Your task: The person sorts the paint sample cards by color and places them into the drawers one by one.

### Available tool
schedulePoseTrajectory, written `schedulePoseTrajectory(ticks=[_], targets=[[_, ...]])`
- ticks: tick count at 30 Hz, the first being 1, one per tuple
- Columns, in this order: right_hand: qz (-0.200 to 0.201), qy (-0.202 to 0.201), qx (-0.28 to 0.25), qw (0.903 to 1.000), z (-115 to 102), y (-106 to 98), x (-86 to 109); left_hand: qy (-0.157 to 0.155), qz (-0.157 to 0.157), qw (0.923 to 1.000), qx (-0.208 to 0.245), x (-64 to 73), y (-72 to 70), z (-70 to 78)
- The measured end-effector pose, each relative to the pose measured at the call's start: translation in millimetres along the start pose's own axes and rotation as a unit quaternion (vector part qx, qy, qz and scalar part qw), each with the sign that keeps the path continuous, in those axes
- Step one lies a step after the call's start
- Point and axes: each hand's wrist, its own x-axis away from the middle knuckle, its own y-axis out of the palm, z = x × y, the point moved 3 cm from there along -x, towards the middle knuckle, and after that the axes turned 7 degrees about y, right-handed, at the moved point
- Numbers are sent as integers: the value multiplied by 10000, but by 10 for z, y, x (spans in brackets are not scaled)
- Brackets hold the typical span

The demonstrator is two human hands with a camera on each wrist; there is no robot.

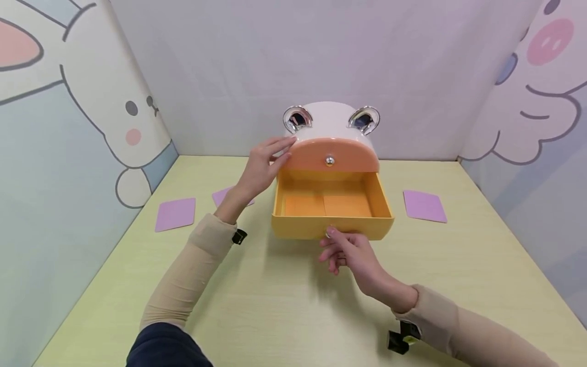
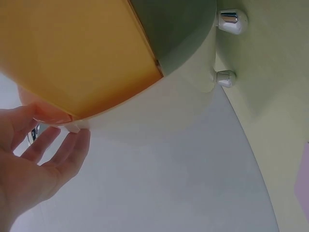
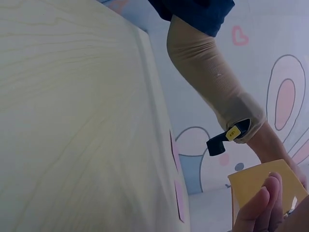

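Observation:
A frog-faced storage box (image 1: 332, 117) with a white body and silver-rimmed eyes stands at the middle of the table. Its lower yellow drawer (image 1: 332, 228) is pulled out toward me, and nothing lies inside it. The upper orange drawer (image 1: 302, 158) is closed, with a round silver knob (image 1: 329, 161). My left hand (image 1: 261, 168) rests its fingers against the box's upper left side; the left wrist view shows the fingertips (image 2: 83, 137) touching the white shell. With thumb and finger, my right hand (image 1: 355, 255) pinches the yellow drawer's small knob, mostly covered by the fingers.
Two purple square cards lie left of the box, one near the left edge (image 1: 176, 214) and one partly behind my left wrist (image 1: 221, 196). Another purple card (image 1: 424, 206) lies to the right. Panels with cartoon animals (image 1: 133, 122) wall the table's sides, and a pale curtain (image 1: 229, 76) hangs behind.

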Motion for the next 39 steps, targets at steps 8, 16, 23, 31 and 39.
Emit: schedulePoseTrajectory(ticks=[8,16,23,31,39], targets=[[92,-155,103,9998,-3,-42,-48,-36,14,10000,55,4,-7,8],[153,-192,57,9997,-46,-74,-158,0,-5,10000,83,7,-19,20],[159,-267,18,9995,-89,-77,-289,-32,-19,10000,66,10,-19,29],[303,-318,-108,9990,-131,-103,-474,-110,-28,9999,117,11,-16,35],[334,-387,-122,9986,-190,-135,-631,47,69,9999,81,8,-17,19]])
